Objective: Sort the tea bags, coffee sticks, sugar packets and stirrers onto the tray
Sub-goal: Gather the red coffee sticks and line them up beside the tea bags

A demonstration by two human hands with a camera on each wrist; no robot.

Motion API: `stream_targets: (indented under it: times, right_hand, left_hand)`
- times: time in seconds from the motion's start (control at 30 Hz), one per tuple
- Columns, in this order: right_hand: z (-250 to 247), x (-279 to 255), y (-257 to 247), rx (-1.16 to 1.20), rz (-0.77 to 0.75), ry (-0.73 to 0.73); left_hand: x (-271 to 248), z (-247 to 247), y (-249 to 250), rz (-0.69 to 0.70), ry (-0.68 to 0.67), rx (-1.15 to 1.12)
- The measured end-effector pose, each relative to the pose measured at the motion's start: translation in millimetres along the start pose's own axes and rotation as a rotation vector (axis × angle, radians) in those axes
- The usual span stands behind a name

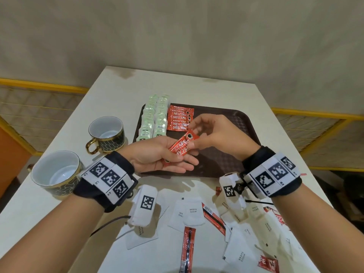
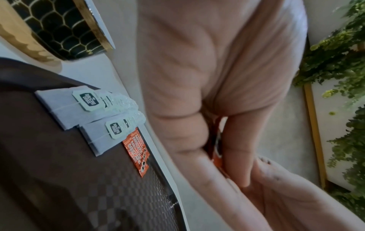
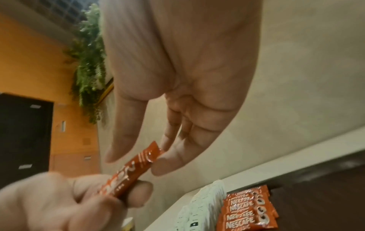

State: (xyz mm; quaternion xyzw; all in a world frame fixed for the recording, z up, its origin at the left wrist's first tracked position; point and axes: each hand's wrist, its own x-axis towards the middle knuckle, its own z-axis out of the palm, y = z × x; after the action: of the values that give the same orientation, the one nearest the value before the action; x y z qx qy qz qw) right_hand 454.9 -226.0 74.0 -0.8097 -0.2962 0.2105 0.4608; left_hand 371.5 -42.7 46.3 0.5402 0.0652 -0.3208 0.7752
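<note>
My left hand (image 1: 177, 156) lies palm up over the near edge of the brown tray (image 1: 226, 160) and grips red Nescafe coffee sticks (image 1: 182, 145) between thumb and fingers. The fingertips of my right hand (image 1: 197, 134) touch the upper end of the top coffee stick (image 3: 138, 162), thumb a little apart. On the tray's far left lie two rows of tea bags (image 1: 155, 119) and beside them a stack of coffee sticks (image 1: 180, 119). White sugar packets (image 1: 189, 213) and slim red wrappers (image 1: 188, 247) are scattered on the table near me.
Two black and gold cups (image 1: 107, 133) (image 1: 57, 172) stand left of the tray on the white table (image 1: 197, 89). The tray's right part (image 1: 240, 123) is bare. More red sachets (image 1: 268, 263) lie at the near right. Yellow railings flank the table.
</note>
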Motion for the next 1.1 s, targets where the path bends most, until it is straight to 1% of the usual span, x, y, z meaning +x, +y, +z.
stream_targets:
  times: [0.07, 0.17, 0.23, 0.33, 0.37, 0.43, 0.5, 0.63, 0.7, 0.77, 0.87, 0.9, 1.03, 1.1]
  right_hand:
    - [-1, 1, 0, 0.086, 0.037, -0.055]
    - [-2, 3, 3, 0.089, 0.057, -0.068]
    - [-5, 3, 5, 0.096, 0.080, -0.060]
    - [-8, 3, 8, 0.123, 0.113, -0.069]
    - [-7, 4, 8, 0.134, 0.123, -0.072]
    - [-7, 6, 10, 0.158, 0.142, -0.071]
    - [-8, 7, 12, 0.184, 0.168, -0.079]
    - [-7, 11, 18, 0.166, 0.227, -0.155]
    - [-8, 16, 20, 0.137, 0.238, -0.164]
    - [-13, 26, 24, 0.148, 0.267, -0.091]
    - [-17, 48, 40, 0.210, 0.368, 0.059]
    - [-15, 56, 46, 0.228, 0.420, 0.096]
    - [0, 87, 66, 0.341, 0.620, 0.199]
    - [5, 99, 77, 0.345, 0.647, 0.224]
  left_hand:
    - [1, 0, 0, 0.008, -0.006, 0.022]
    - [2, 0, 0, 0.028, 0.023, 0.111]
    - [1, -1, 1, 0.078, 0.113, 0.269]
    - [-1, -3, 5, 0.201, 0.325, 0.548]
    - [-1, -4, 6, 0.228, 0.362, 0.629]
    - [0, -3, 8, 0.253, 0.380, 0.742]
    - [2, -2, 8, 0.255, 0.367, 0.807]
    - [3, -8, 7, 0.184, 0.341, 0.840]
    - [5, -14, 6, 0.167, 0.357, 0.856]
    - [4, -22, 5, 0.184, 0.449, 0.884]
    - [-3, -34, 1, 0.231, 0.681, 0.852]
    - [-5, -37, -1, 0.249, 0.732, 0.840]
    - [-13, -39, -11, 0.269, 0.804, 0.798]
    - [-16, -40, -14, 0.265, 0.823, 0.757]
